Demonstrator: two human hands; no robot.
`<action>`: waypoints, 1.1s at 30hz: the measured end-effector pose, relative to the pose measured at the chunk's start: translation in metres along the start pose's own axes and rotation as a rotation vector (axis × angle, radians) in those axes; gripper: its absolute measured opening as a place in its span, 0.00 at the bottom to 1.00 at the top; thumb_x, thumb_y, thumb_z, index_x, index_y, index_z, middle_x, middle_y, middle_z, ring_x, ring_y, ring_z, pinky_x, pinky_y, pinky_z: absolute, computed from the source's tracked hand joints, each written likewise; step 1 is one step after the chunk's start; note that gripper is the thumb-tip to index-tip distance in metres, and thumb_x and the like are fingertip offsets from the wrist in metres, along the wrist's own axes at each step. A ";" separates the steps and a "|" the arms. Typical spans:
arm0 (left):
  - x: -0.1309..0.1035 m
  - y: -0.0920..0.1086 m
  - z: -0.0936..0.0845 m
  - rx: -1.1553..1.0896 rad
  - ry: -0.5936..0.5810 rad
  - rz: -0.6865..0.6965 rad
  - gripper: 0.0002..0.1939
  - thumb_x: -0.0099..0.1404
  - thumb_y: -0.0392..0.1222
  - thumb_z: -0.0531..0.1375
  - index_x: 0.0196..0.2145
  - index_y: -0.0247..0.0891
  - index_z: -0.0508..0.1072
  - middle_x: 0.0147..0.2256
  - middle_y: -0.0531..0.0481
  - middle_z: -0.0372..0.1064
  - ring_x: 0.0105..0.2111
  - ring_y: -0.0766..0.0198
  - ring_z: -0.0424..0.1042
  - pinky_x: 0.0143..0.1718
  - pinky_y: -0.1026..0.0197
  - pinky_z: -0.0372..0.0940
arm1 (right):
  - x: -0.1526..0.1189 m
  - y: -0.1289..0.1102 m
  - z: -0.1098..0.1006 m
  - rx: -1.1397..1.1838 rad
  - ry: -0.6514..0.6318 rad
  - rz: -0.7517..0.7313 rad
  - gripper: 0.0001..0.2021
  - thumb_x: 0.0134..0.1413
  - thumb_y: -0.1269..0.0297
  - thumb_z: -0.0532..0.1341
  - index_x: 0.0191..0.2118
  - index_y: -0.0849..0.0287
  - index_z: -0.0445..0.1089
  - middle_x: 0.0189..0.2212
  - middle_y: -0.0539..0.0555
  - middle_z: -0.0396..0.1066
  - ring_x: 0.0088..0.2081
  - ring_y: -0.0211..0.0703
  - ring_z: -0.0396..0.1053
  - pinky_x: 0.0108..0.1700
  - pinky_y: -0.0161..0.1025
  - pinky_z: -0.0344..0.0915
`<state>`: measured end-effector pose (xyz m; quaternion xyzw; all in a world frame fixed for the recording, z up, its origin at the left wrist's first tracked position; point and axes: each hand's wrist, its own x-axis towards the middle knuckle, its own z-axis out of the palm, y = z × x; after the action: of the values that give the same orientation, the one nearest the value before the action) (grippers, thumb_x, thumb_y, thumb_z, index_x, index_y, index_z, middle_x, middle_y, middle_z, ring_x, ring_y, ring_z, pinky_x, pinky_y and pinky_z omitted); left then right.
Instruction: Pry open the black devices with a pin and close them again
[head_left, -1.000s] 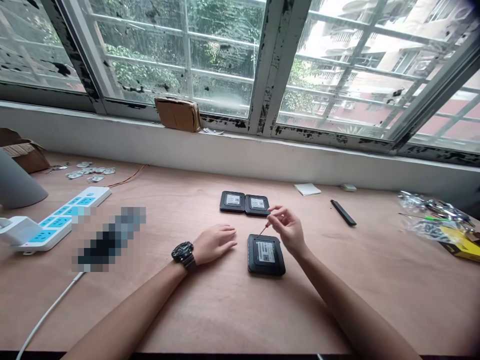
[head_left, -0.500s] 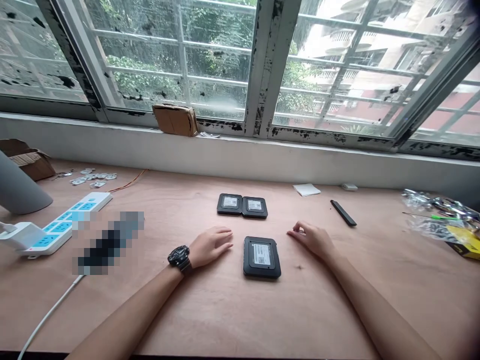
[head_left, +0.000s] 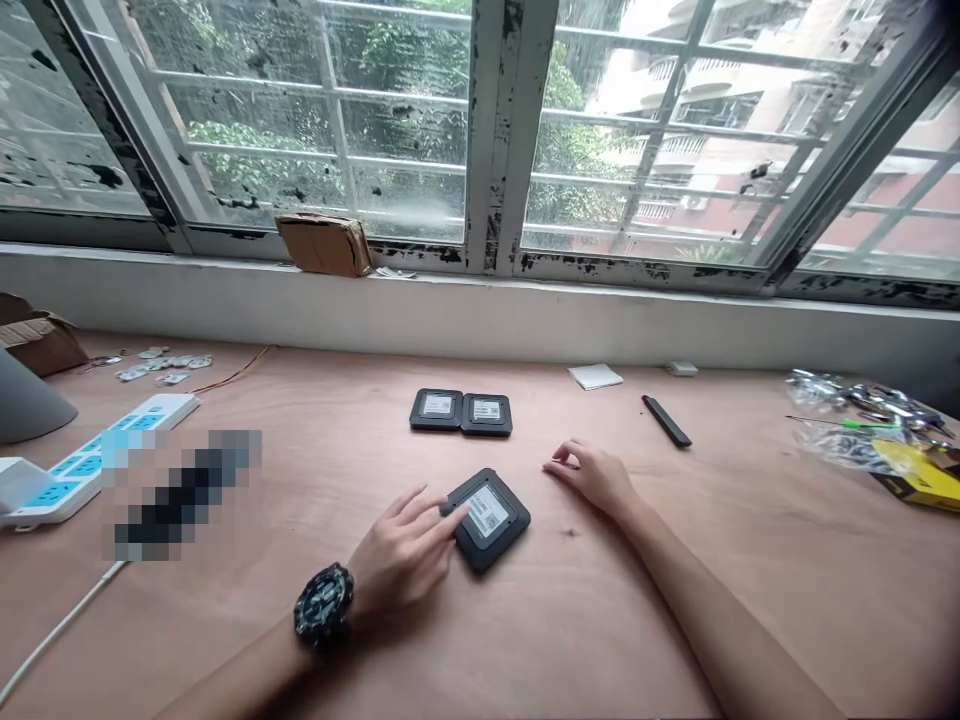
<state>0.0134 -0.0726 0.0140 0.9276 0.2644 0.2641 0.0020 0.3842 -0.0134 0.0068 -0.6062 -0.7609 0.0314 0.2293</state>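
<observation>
Left hand touches one black labelled device, mid-surface; two matching devices lie nearer the back edge.
Left grip released, fingers extended; right hand curled, contents unclear.

Bright daylight comes in thru the windows, w/ glare & washed-out spots on the bldg outside. Desk is softly lit, w/ a diffuse shadow under the left hand. Wide-angle distortion stretches the edges, upper R corner's dark, label print's too small/soft to read, & a pixelated patch hides detail at L.
</observation>
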 end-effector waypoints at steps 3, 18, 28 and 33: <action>0.012 0.009 0.005 -0.015 0.010 0.077 0.30 0.70 0.35 0.56 0.68 0.47 0.61 0.47 0.48 0.79 0.53 0.51 0.75 0.67 0.42 0.59 | 0.001 0.003 0.000 0.025 -0.011 -0.011 0.16 0.61 0.44 0.62 0.36 0.50 0.77 0.39 0.52 0.78 0.36 0.46 0.76 0.33 0.39 0.65; 0.002 -0.029 0.004 -0.012 -0.194 -0.114 0.39 0.70 0.62 0.59 0.71 0.49 0.54 0.70 0.44 0.53 0.68 0.42 0.56 0.68 0.38 0.51 | 0.006 -0.038 0.026 -0.025 0.123 -0.277 0.15 0.68 0.57 0.57 0.54 0.52 0.72 0.59 0.61 0.67 0.55 0.58 0.69 0.58 0.57 0.66; -0.015 -0.147 -0.003 0.247 -0.075 -0.543 0.44 0.67 0.71 0.55 0.71 0.44 0.54 0.68 0.37 0.55 0.68 0.42 0.55 0.68 0.36 0.46 | 0.061 -0.077 0.068 0.114 -0.061 -0.302 0.37 0.64 0.44 0.58 0.72 0.58 0.53 0.72 0.63 0.50 0.72 0.59 0.48 0.70 0.59 0.51; 0.019 -0.199 -0.002 0.234 -0.083 -0.539 0.51 0.64 0.73 0.57 0.73 0.41 0.48 0.71 0.35 0.47 0.69 0.40 0.51 0.67 0.37 0.46 | 0.021 -0.088 0.059 0.057 -0.020 -0.261 0.34 0.67 0.48 0.57 0.71 0.60 0.55 0.71 0.63 0.53 0.71 0.59 0.50 0.70 0.59 0.52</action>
<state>-0.0714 0.1075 -0.0036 0.8279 0.5294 0.1835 -0.0242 0.2785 -0.0034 -0.0112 -0.4950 -0.8343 0.0287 0.2410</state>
